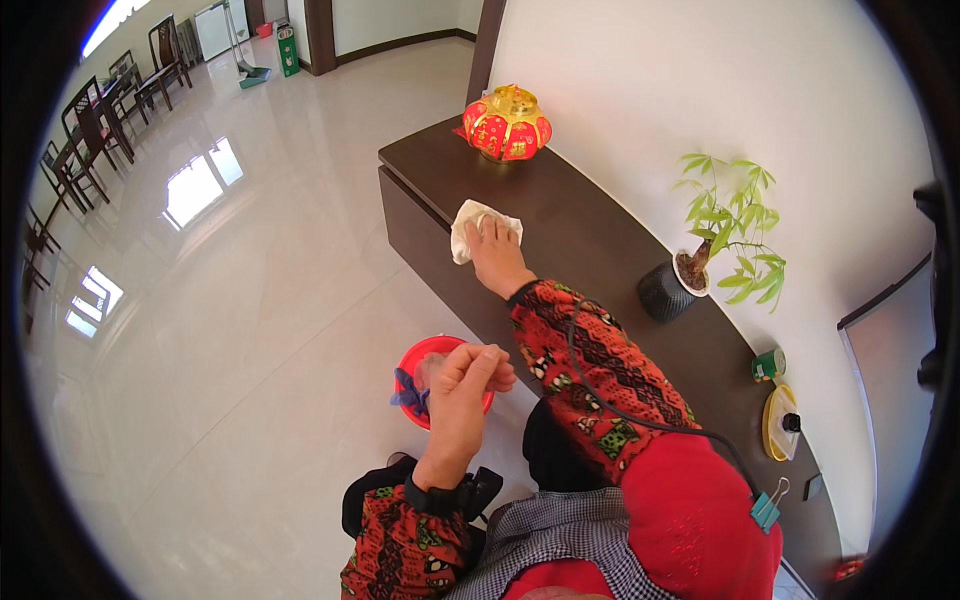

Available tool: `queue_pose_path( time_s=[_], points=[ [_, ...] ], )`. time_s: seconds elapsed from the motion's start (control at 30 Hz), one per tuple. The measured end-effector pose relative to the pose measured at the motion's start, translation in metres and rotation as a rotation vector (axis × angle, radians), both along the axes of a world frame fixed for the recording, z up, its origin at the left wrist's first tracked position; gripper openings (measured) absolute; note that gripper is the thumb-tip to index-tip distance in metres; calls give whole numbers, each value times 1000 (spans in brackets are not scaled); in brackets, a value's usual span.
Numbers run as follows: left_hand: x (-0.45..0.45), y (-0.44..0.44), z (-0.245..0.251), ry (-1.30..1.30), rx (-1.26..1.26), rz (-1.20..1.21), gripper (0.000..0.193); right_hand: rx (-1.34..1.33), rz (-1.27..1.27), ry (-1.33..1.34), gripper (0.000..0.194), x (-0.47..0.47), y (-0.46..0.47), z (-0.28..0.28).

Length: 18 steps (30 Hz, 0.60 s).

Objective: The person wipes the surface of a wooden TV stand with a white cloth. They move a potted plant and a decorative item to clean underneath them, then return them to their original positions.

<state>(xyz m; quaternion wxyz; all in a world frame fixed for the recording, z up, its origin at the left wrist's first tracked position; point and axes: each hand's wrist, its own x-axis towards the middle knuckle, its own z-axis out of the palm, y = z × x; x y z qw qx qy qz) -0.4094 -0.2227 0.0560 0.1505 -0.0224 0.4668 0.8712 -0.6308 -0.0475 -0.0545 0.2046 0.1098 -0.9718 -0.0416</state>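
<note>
My right hand [497, 253] presses a crumpled white cloth [466, 238] onto the dark wooden cabinet top [555, 217], near its front edge. Beyond that hand, towards the cabinet's far end, stands a red and gold lantern [508, 126]. My left hand [469, 382] is raised in front of me with its fingers curled; whether they grip anything cannot be told. Below it on the floor, partly hidden by this hand, is a red basin [427, 346] with a blue-purple cloth [410, 393] over its rim.
Along the wall side of the cabinet are a potted plant [666, 289], a green can [768, 365], a yellow-rimmed container [780, 424] and a small dark object [812, 487]. A cable runs along my right sleeve. Chairs [88, 124] and a dustpan [255, 76] stand farther off on the tiled floor.
</note>
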Motion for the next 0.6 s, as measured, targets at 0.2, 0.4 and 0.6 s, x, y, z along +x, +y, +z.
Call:
queue_pose_path(
  time_s=[0.2, 0.4, 0.6],
  points=[
    [-7, -4, -2, 12, 9, 4, 20, 24, 134, 67, 56, 97, 50, 3],
    [-5, 17, 1, 18, -7, -70, 18, -13, 70, -16, 54, 219, 107, 12],
    [14, 37, 5, -12, -2, -183, 20, -22, -96, -60, 57, 330, 149, 10]
  ],
)
